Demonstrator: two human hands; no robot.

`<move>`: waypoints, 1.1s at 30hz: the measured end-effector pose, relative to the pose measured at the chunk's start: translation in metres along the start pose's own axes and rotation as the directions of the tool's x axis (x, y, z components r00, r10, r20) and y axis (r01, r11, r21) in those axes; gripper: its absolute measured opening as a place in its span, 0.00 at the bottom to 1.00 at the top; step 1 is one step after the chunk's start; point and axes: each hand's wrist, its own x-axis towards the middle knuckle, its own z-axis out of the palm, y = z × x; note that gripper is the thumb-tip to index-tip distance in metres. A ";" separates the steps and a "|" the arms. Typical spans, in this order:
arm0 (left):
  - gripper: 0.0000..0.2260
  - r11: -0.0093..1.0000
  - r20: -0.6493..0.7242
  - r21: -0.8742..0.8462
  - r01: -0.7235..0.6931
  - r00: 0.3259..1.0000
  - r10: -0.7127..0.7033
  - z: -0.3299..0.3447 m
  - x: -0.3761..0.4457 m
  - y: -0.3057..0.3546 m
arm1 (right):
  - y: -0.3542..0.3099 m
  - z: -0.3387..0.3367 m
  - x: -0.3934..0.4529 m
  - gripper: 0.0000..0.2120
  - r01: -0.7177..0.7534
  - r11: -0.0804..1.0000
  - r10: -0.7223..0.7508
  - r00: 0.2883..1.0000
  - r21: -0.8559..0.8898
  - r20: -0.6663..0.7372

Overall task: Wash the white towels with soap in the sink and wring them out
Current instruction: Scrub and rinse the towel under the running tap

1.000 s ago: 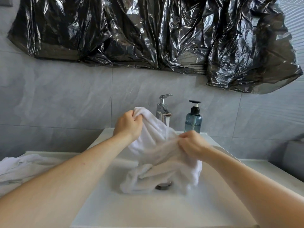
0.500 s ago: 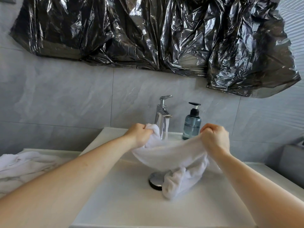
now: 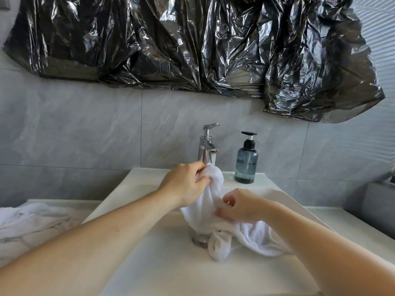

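Two hands on one towel, soap not yet in play

Two forearms reach in from the near edge over the white sink [image 3: 132, 272]. Just beyond them, the right hand [image 3: 239, 208] has its fingers curled into a fold of the white towel [image 3: 252, 233], pinching the cloth low over the basin. The left hand [image 3: 186, 184] grips the towel's upper end, bunched and lifted toward the faucet [image 3: 207, 146]. Between the two hands the cloth hangs in a loose rope, and its tail lies crumpled on the basin floor, partly covering the metal drain [image 3: 198, 241].

Inside the sink there is only this towel; no standing water or suds can be seen, and whether the faucet is running cannot be told. A blue pump soap bottle [image 3: 246, 162] stands upright on the back rim, just right of the faucet, apart from both hands and about half full by the look of it.

To the left, on the surface beside the sink, a heap of white towels [image 3: 30, 223] waits.

As a judgement, the job is early: one towel is being handled, with soaping, wringing and the whole heap likely left.

Farthest back, black plastic sheeting [image 3: 192, 43] hangs across the grey tiled wall.
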 end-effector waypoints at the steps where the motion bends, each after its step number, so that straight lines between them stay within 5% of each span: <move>1: 0.11 0.999 0.008 0.043 -0.005 1.000 0.004 0.000 -0.002 0.001 | 0.000 0.001 0.002 0.17 0.019 1.000 -0.018 0.999 0.011 -0.039; 5: 0.15 0.980 0.006 0.197 0.044 0.999 -0.046 -0.007 -0.006 0.003 | -0.009 -0.011 -0.002 0.17 0.074 0.975 0.007 0.933 0.210 -0.361; 8: 0.20 0.955 -0.014 0.271 0.118 0.993 -0.118 -0.023 -0.005 0.003 | -0.023 -0.035 -0.012 0.16 0.081 0.918 0.124 0.872 0.388 -0.474; 18: 0.22 0.914 -0.084 0.355 0.197 0.980 -0.179 -0.019 -0.034 -0.010 | -0.050 0.000 -0.032 0.11 0.063 0.846 0.246 0.835 0.529 -0.492; 23: 0.08 0.938 0.168 0.265 0.223 0.947 -0.273 -0.010 -0.041 -0.020 | -0.050 0.018 -0.040 0.07 0.172 0.900 0.066 0.855 0.401 -0.514; 27: 0.29 0.979 0.353 0.015 0.204 0.915 -0.196 -0.009 -0.038 -0.011 | -0.050 0.018 -0.043 0.05 0.239 0.919 -0.034 0.842 0.315 -0.539; 30: 0.19 0.989 0.417 0.029 0.145 0.897 -0.144 -0.002 -0.039 -0.006 | -0.050 0.018 -0.044 0.08 0.262 0.906 -0.041 0.835 0.332 -0.549; 33: 0.08 0.983 0.331 0.178 0.043 0.938 -0.101 -0.004 -0.042 -0.001 | -0.050 0.016 -0.045 0.08 0.200 0.900 0.026 0.863 0.388 -0.504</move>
